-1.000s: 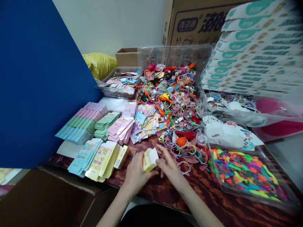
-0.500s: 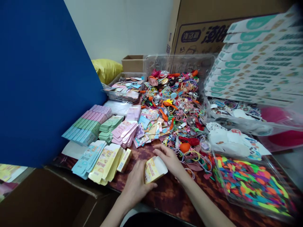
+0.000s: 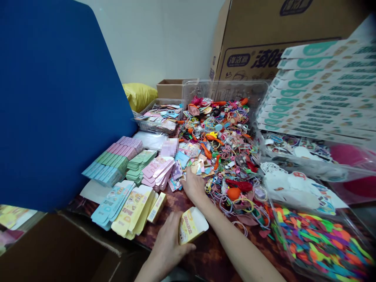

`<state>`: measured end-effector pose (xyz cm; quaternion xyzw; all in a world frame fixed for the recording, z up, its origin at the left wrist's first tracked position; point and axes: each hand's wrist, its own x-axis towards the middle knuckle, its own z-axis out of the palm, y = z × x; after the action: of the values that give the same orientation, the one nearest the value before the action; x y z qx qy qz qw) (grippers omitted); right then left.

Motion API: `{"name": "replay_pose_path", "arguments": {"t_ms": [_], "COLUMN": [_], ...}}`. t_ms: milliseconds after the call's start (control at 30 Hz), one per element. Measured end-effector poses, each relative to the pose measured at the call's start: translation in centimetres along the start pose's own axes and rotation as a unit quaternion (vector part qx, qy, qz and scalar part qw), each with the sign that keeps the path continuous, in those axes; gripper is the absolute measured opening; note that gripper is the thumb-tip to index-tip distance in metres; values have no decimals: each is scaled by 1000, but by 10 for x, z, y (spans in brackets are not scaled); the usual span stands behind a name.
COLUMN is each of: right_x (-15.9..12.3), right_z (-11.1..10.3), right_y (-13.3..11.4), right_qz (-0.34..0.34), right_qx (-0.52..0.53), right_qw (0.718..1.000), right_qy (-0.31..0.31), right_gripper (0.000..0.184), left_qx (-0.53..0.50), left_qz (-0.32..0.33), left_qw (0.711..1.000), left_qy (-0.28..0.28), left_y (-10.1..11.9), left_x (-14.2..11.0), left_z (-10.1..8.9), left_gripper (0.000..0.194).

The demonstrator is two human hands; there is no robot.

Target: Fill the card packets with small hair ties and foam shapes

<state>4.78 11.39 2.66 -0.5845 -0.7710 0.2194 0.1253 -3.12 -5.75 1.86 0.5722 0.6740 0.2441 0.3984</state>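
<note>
My left hand point(image 3: 168, 243) grips a small yellow paper box point(image 3: 191, 228) with its white end flap open, held low over the dark wooden table point(image 3: 211, 250). My right hand point(image 3: 193, 186) reaches forward and rests, fingers down, on the edge of a heap of small picture cards point(image 3: 192, 161). Whether those fingers pinch a card is hidden. A big pile of colourful hair ties, clips and trinkets point(image 3: 226, 133) lies just right of that hand.
Flat folded boxes lie in stacks at left: yellow point(image 3: 132, 211), blue point(image 3: 110, 203), pink point(image 3: 157, 170) and green point(image 3: 141, 160). A blue board point(image 3: 53, 102) stands at far left. A clear tray of coloured shapes point(image 3: 317, 239) sits at right, with stacked white-and-teal cartons point(image 3: 320, 90) behind.
My right hand let go of the yellow box and moved forward to the card heap. My left hand kept the box, its flap now open. The view tilted down a little.
</note>
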Motion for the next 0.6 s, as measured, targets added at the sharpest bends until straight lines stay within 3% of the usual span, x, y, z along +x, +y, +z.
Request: {"name": "replay_pose_path", "arguments": {"t_ms": [300,600], "right_x": [8,10], "right_z": [-4,8], "right_y": [26,5], "right_qz": [23,32], "right_qx": [59,139], "right_qw": [998,988], "right_qy": [27,55], "right_gripper": [24,16], "left_qx": [38,53], "left_qz": [-3,0], "left_qw": [999,999], "left_qy": [-8,-10], "left_y": [7,7], "left_x": [2,5], "left_z": [-2,3], "left_gripper": [60,64]}}
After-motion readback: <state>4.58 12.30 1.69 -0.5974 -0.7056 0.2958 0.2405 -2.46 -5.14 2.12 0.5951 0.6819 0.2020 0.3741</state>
